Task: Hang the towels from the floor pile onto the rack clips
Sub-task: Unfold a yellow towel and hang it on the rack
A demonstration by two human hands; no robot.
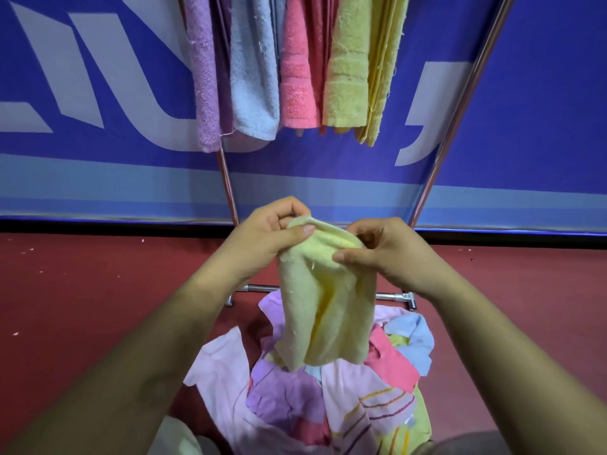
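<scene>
Four or more towels (253,77) already hang from the rack (460,103); we find a yellow towel (325,310) pinched at its top edge by left hand (266,238) and right hand (384,254), above the floor pile (295,399); many remain unhung.

Red floor (82,307): a towel pile (295,405) is heaped just in front of the rack's base bar (391,296).

The pale yellow terry-cloth towel (323,310) looks fuzzy and matt, with frayed edges. The hanging pink looped-pile towel (297,77) looks equally nubbly. The shiny chrome metal rack tube (453,126) gleams. The dark red floor (82,284) appears matt.
</scene>
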